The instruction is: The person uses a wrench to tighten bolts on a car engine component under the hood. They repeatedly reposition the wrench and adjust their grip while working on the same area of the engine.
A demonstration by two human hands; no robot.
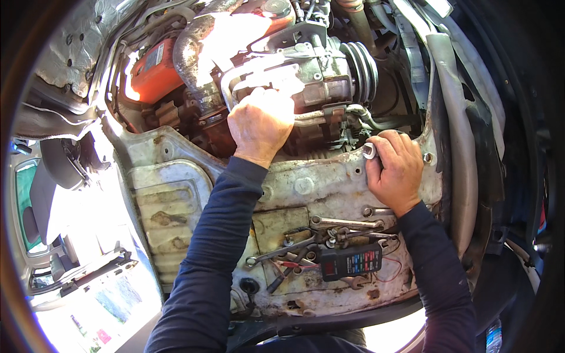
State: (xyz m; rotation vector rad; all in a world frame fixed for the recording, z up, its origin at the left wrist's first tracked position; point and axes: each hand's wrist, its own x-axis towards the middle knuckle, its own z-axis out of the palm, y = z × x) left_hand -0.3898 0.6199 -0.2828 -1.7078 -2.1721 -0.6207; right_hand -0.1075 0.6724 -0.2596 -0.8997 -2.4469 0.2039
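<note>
Two hands work over our engine bay (176,194), its worn pale panel spreading below the engine. We see the alternator (318,70) up top, pulley facing right, its long axis running left to right. Our left hand (261,123) is closed on the metal bracket (259,73) just left of it, touching it from below. Our right hand (395,170), lower and to the right, is wrapped around a ratchet (369,150), its head pointing up toward the alternator. Wrenches (344,222) and a small black tester (351,262) lie near our forearms
</note>
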